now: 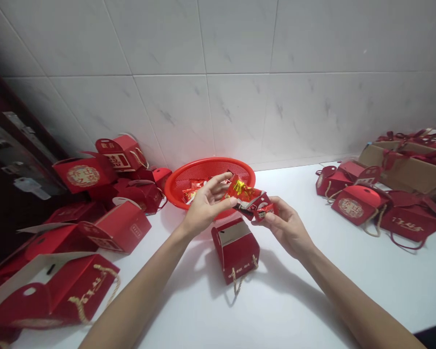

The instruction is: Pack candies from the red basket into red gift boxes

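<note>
Several shiny candy packets (256, 206), mostly red with some dark and white print, are held between my two hands above the table. My right hand (288, 230) pinches their right end with thumb and fingers. At the other side, my left hand (207, 206) has its thumb against the packets and its fingers curved behind, partly hidden. A gold-tied red wrapper (240, 189) shows at the top of the bunch. Just below stands a dark red gift box (240, 257) with its top flap open and a rope handle facing me. Behind the hands sits a red plastic basket (174, 186) with wrapped candies inside.
Red gift boxes (118, 225), several with open lids, crowd the left side of the white table (283, 300). More boxes (356, 206) and a brown cardboard carton (403, 167) with ribbons stand at right. A tiled wall (240, 111) rises behind.
</note>
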Tool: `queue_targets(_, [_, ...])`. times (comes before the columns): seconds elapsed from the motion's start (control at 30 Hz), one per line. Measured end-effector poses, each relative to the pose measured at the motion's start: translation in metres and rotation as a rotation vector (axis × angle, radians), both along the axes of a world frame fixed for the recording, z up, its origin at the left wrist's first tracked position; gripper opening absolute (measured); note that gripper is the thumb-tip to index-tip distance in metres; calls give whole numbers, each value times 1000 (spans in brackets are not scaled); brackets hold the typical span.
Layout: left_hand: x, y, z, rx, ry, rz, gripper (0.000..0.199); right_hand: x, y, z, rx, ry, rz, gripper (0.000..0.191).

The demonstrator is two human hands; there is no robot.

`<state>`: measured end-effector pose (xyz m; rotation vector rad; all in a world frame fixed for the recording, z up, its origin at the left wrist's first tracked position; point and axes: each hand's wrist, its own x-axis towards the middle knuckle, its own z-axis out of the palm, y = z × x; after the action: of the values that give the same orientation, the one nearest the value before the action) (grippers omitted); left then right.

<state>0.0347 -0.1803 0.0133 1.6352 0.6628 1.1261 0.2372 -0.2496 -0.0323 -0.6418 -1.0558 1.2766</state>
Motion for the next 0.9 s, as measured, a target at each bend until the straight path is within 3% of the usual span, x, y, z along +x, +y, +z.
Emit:
queue_targets(0.07, [4,0,-3,-21,-40,45,52,-3,-1,-2,13,1,-25,29])
queue_targets(0.27, [9,-4,-3,-18,-23,-78,36,-8,-6,-8,108,-125,-108,26])
queue_targets(0.53, [15,-9,0,-89,-147,-10,34,-10,-12,-3,232,-259,-247,25])
queue_targets(0.67, [18,-12,0,-240,-278,-25,35,-14,-14,-1,246,-246,-287,25])
queue_targets(0.9, [11,-12,7,-333,-257,-50,42,-8,-10,-6,183,-110,-300,25])
